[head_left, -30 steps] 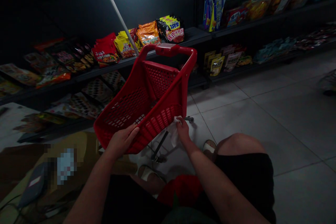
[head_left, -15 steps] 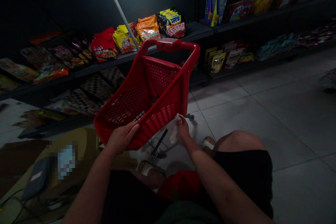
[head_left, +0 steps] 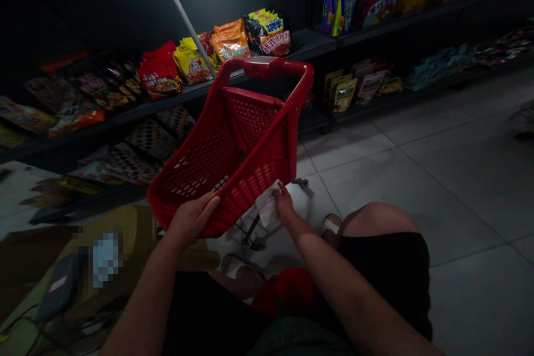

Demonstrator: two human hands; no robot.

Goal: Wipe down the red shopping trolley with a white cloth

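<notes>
A red plastic shopping cart (head_left: 258, 181) with perforated sides stands in front of me, its handle toward the shelves. My left hand (head_left: 194, 216) is closed over the near rim of its basket, thumb on top. In my right hand (head_left: 285, 204) is a white cloth (head_left: 267, 206), pinched between the fingers and hanging against the lower right of the cart's near side. The cloth covers part of the slats there. Below the basket, part of the cart's dark frame and a wheel (head_left: 301, 182) show.
Shelves (head_left: 311, 44) with bagged snacks (head_left: 161, 69) run along the back. A grey pole (head_left: 183, 16) slants behind the cart. At lower left are a yellowish stool-like surface (head_left: 125, 222), a dark device (head_left: 58, 289) and cables. My knee (head_left: 379, 219) is at right.
My right hand has moved slightly left along the cart's side, and the cloth has gone with it. My left hand stays on the rim. The view has shifted a little.
</notes>
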